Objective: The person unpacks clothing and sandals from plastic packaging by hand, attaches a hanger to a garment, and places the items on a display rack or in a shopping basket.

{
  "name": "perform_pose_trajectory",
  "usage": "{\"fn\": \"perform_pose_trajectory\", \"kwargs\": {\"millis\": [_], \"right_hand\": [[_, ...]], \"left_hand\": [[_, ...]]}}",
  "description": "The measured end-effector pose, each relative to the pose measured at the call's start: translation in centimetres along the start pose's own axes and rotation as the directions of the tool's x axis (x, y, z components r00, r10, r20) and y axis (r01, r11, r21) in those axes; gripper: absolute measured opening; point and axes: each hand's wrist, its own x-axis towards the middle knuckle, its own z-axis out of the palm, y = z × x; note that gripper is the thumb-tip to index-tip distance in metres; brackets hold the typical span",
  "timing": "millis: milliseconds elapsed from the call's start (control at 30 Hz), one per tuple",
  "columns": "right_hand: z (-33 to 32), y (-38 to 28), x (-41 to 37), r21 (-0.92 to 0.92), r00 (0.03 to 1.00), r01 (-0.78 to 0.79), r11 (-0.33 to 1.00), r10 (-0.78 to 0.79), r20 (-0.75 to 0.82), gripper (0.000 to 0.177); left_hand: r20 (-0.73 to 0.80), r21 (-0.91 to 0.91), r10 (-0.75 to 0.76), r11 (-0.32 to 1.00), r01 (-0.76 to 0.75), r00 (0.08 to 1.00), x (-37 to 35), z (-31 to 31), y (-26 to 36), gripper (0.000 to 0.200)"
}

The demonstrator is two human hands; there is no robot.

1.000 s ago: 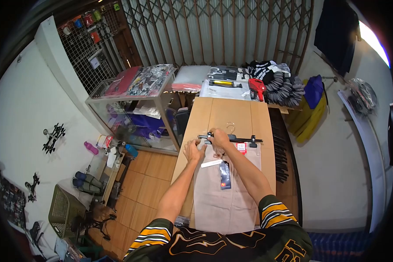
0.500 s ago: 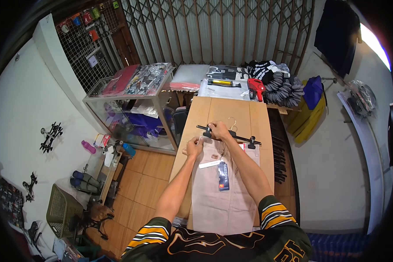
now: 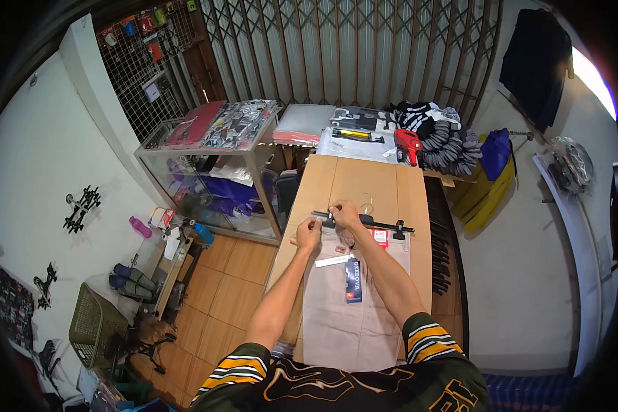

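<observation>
A pair of folded beige trousers point(image 3: 333, 323) lies on the wooden table, waistband toward the far side, with a dark blue brand tag point(image 3: 353, 280) and a white label strip point(image 3: 332, 261) on it. Across the waistband rests a black clip hanger point(image 3: 383, 224) with a metal hook; its right clip point(image 3: 399, 232) sits at the waistband's right end. My left hand point(image 3: 310, 234) is closed, pinching the waistband's left corner. My right hand point(image 3: 346, 214) is closed round the hanger's left clip, which its fingers partly cover. Near its wrist shows a red and white label point(image 3: 380, 238).
Behind the wooden table point(image 3: 364, 175) lie a red tape dispenser point(image 3: 408, 145), a yellow and black pump-like tool point(image 3: 353, 135) and a pile of striped fabric point(image 3: 446, 141). To the left stands a glass display case point(image 3: 206, 185) with packaged clothes on top.
My right hand has shifted slightly on the left clip, and the clip now sits closer to my left fingers. More of the red label shows. The whole view has tilted slightly.
</observation>
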Motion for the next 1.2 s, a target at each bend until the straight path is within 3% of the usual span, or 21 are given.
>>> {"fn": "perform_pose_trajectory", "kwargs": {"millis": [200, 300, 367, 500, 567, 600, 667, 700, 767, 833, 900, 933, 967, 1000, 1033, 1100, 1133, 1167, 1200], "right_hand": [[0.0, -0.2, -2.0, -0.074, 1.0, 0.027, 0.997, -0.026, 0.017, 0.022], [-0.9, -0.5, -3.3, 0.001, 0.989, 0.137, 0.991, -0.137, -0.062, 0.029], [-3.3, -1.2, -5.8, 0.004, 0.94, 0.236, 0.972, -0.227, -0.255, 0.037], [-8.1, -0.6, -10.1, -0.099, 0.924, 0.082, 0.992, -0.112, -0.364, 0.042], [-9.5, 1.6, -12.2, -0.452, 0.676, -0.084, 0.888, -0.282, -0.68, 0.046], [-10.2, 2.4, -13.0, -0.452, 0.672, -0.101, 0.886, -0.274, -0.688, 0.046], [-12.0, 3.0, -15.0, -0.313, 0.678, -0.501, 0.807, 0.142, -0.721, 0.054], [-12.6, 4.3, -15.4, -0.304, 0.666, -0.518, 0.8, 0.153, -0.73, 0.054], [-13.5, 7.0, -15.3, -0.177, 0.782, -0.421, 0.889, 0.257, -0.567, 0.06], [-14.3, 8.3, -15.0, -0.091, 0.775, -0.399, 0.913, 0.282, -0.565, 0.052], [-15.1, 8.1, -14.1, -0.075, 0.821, -0.485, 0.871, 0.424, -0.382, 0.045], [-14.7, 8.3, -13.9, -0.071, 0.794, -0.481, 0.874, 0.4, -0.458, 0.036], [-14.4, 8.6, -13.9, -0.061, 0.784, -0.491, 0.869, 0.41, -0.466, 0.036], [-14.3, 8.9, -13.7, 0.033, 0.811, -0.387, 0.922, 0.357, -0.463, 0.035], [-14.1, 8.9, -13.7, 0.124, 0.833, -0.272, 0.954, 0.298, -0.467, 0.034], [-14.0, 7.5, -14.4, 0.126, 0.813, -0.273, 0.954, 0.299, -0.5, 0.034], [-13.9, 8.1, -14.4, 0.189, 0.82, -0.209, 0.959, 0.278, -0.501, 0.035], [-14.1, 7.6, -14.5, 0.249, 0.826, -0.144, 0.958, 0.255, -0.503, 0.037], [-14.4, 7.2, -15.0, 0.158, 0.813, -0.167, 0.973, 0.227, -0.536, 0.034]], "left_hand": [[0.056, -0.065, 0.009, 0.998, -0.006, 0.998, 0.3, 0.1, -0.9, 0.021], [-0.011, -0.155, -0.008, 0.988, 0.006, 1.0, 0.3, 0.5, -1.5, 0.019], [-0.022, -0.132, 0.008, 0.991, -0.011, 1.0, 0.0, 0.4, -1.4, 0.02], [-0.05, -0.099, 0.039, 0.994, -0.044, 0.998, -0.6, -0.2, -0.7, 0.023], [-0.018, -0.093, 0.036, 0.995, -0.038, 0.999, -0.3, 0.2, -1.9, 0.027], [-0.028, -0.08, 0.049, 0.995, -0.051, 0.998, -0.3, 0.2, -1.9, 0.029], [-0.027, 0.014, 0.116, 0.993, -0.116, 0.993, -1.2, -0.5, -0.2, 0.037], [0.011, 0.007, 0.142, 0.99, -0.142, 0.99, -0.9, -0.4, -0.6, 0.042], [0.04, 0.132, 0.13, 0.982, -0.134, 0.991, -1.1, -0.7, 0.2, 0.05], [0.055, 0.248, 0.019, 0.968, -0.032, 0.998, -0.6, -1.0, 0.9, 0.057], [0.024, 0.39, 0.113, 0.914, -0.113, 0.993, -0.7, -1.1, 2.6, 0.058], [0.039, 0.393, 0.122, 0.911, -0.127, 0.992, -0.5, -0.5, 3.1, 0.058], [0.056, 0.375, 0.226, 0.898, -0.23, 0.973, -0.3, 0.4, 3.7, 0.055], [0.071, 0.352, 0.326, 0.876, -0.33, 0.943, 0.0, 1.3, 4.4, 0.052], [0.083, 0.35, 0.332, 0.873, -0.34, 0.94, 0.2, 2.5, 5.3, 0.052], [0.312, 0.006, 0.496, 0.852, -0.524, 0.81, 0.4, 5.2, 7.5, 0.042], [0.318, -0.003, 0.501, 0.85, -0.527, 0.805, 0.2, 6.3, 9.1, 0.042], [0.426, -0.045, 0.536, 0.817, -0.574, 0.729, 0.0, 7.4, 10.8, 0.039], [0.525, -0.093, 0.562, 0.784, -0.614, 0.639, -0.4, 8.3, 12.4, 0.038]]}}
